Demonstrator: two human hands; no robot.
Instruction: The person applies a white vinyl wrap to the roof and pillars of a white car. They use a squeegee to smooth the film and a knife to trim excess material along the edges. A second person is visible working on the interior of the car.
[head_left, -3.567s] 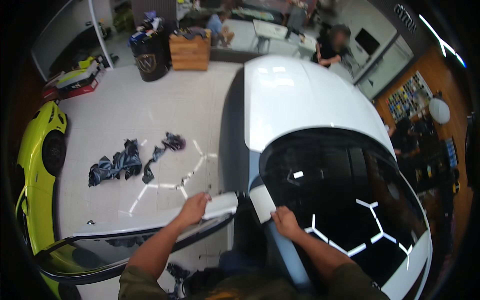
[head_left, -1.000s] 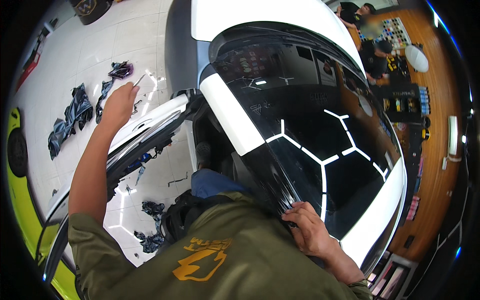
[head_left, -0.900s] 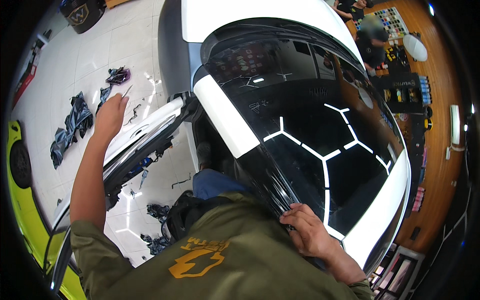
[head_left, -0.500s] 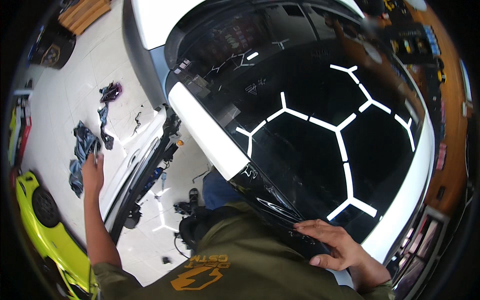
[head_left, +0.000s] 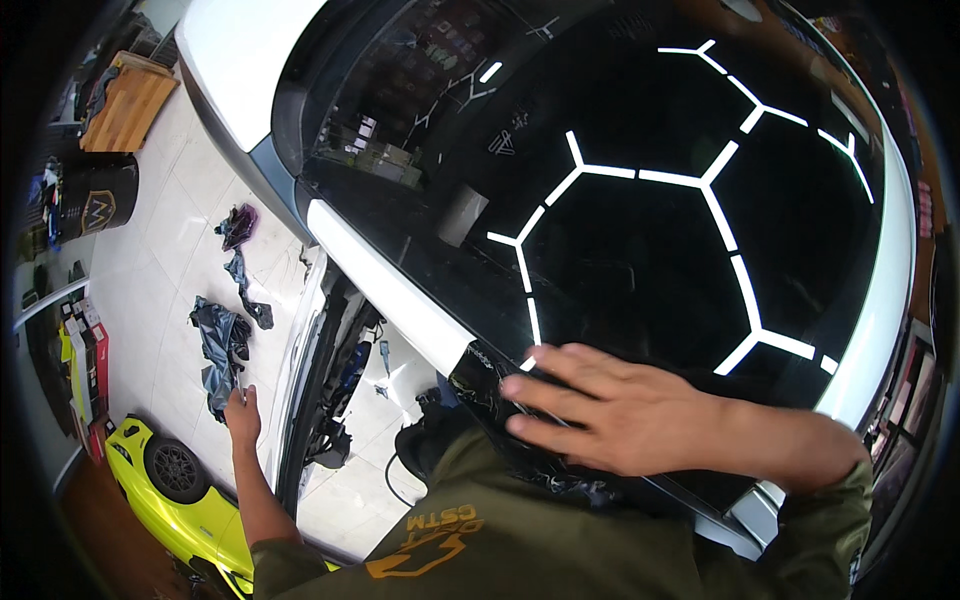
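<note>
From where I sit, the black strip (head_left: 478, 378) on the white car (head_left: 240, 70) fills the middle of my head view. It runs along the side edge of the dark glass (head_left: 640, 250), starting at the lower end of the white strip (head_left: 390, 285) and going on beneath the wearer's right hand toward the olive shirt (head_left: 440, 505). It looks glossy and deep black, thin like film, and far from flat: fine crinkles catch the light just past the white end, and paler, jagged creases show again below the fingers. The white strip ahead of it is smooth and bright, with a squarely cut end. The glass beside both is nearly black and mirrors a honeycomb of white light bars.

I see the right hand (head_left: 610, 405) laid palm down across the black strip and the edge of the glass, its fingers spread apart and pointing left. Whether they press firmly or only skim the surface, I cannot tell.

The left hand (head_left: 243, 415) is well apart, out past the open door (head_left: 310, 365). Its fingers are closed together, pinching a thin tool (head_left: 240, 378) that is too small for me to make out well. Beyond it, crumpled dark sheets (head_left: 222, 340) lie on the pale floor (head_left: 165, 320), and a yellow-green car (head_left: 215, 525) stands at the lower left.
</note>
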